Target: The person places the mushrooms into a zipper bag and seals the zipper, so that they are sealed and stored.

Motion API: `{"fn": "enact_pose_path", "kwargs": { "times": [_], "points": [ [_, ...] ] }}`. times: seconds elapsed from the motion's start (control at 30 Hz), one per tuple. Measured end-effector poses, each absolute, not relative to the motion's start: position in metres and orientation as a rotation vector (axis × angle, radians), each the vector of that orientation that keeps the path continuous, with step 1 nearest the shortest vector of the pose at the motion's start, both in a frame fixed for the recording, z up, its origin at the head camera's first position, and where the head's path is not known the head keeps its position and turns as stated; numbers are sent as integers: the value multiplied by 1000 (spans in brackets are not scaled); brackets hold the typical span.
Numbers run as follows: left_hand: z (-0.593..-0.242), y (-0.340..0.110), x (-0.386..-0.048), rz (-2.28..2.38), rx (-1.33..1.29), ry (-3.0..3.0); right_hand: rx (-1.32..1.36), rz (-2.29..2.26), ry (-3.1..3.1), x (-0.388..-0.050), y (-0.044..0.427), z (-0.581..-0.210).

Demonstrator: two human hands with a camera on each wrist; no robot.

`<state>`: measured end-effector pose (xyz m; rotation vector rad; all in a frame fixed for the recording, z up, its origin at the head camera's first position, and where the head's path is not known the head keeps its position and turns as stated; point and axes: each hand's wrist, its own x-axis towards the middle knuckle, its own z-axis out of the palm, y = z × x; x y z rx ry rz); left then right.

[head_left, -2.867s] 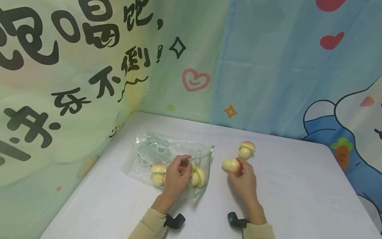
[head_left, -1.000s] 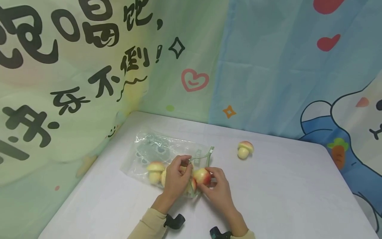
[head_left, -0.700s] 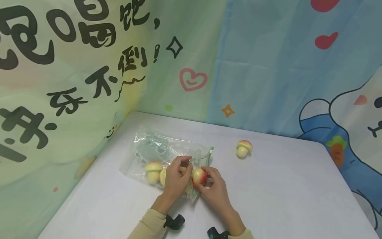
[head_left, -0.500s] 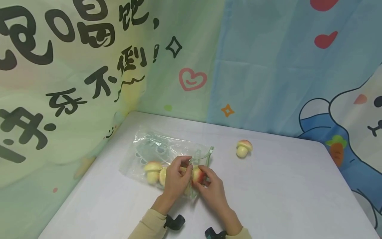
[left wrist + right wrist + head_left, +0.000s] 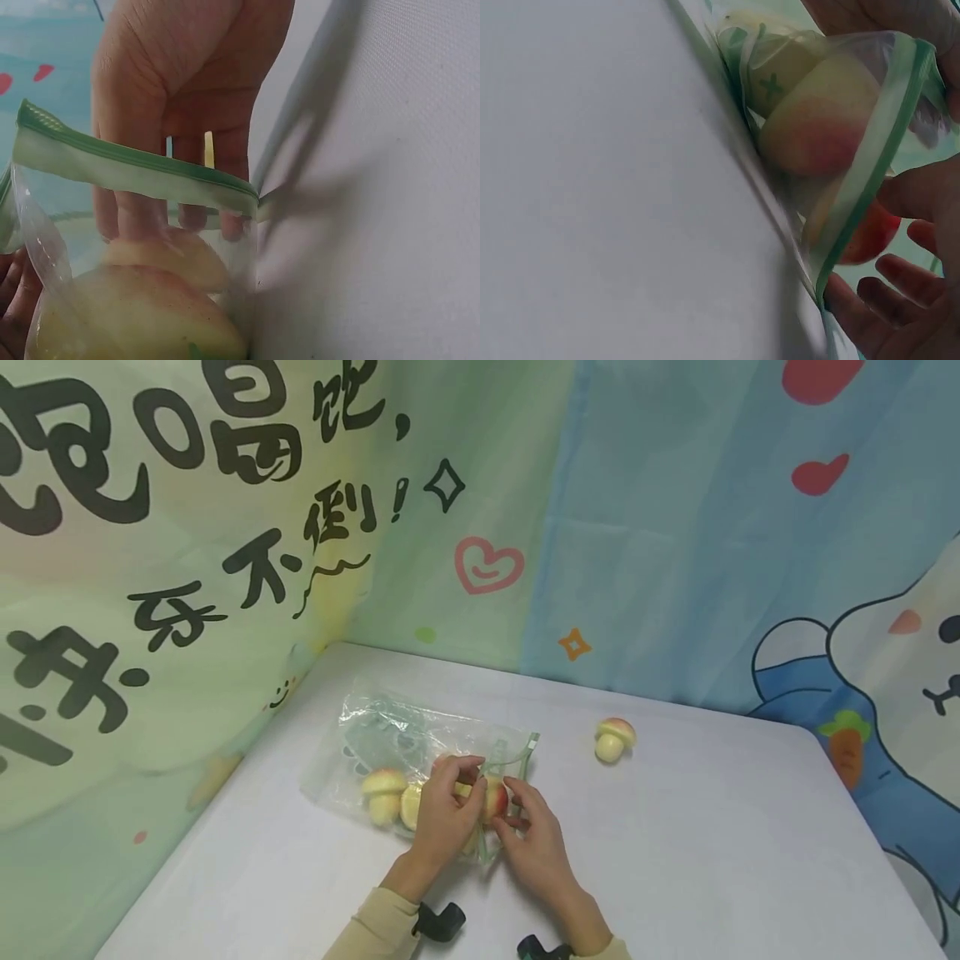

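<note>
A clear zip bag (image 5: 465, 727) with a green zip edge lies on the table, with several toy mushrooms (image 5: 384, 795) inside. My left hand (image 5: 444, 810) grips the bag at its opening; in the left wrist view its fingers (image 5: 139, 214) show through the plastic. At the mouth sits a red-and-yellow mushroom (image 5: 874, 232), partly behind the zip edge in the right wrist view. My right hand (image 5: 538, 839) is beside it, thumb and fingers spread around its red end, with a gap between the lower fingers and the mushroom. Another mushroom (image 5: 615, 740) lies on the table.
The white table (image 5: 712, 827) extends to the right of the hands. A printed cloth backdrop (image 5: 660, 543) stands along the back and left sides. Dark wrist cameras (image 5: 441, 922) are strapped to both wrists.
My right hand picked up the nearer mushroom from the table, carried it left to the bag's mouth and pushed it in; its fingers have since loosened. My left hand stayed at the bag.
</note>
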<state>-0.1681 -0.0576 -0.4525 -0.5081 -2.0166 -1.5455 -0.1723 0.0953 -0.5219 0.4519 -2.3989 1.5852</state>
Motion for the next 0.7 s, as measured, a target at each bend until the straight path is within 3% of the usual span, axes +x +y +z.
{"fn": "enact_pose_path", "kwargs": {
  "times": [0.27,0.7],
  "points": [
    [-451,-58,-168,-1536,-508,-2006,227,1479,-2356,-179,121,-519],
    [-489,-59,-187,-1559,-467,-2056,-310,1127,-2566,-216,190,-512]
  ]
}}
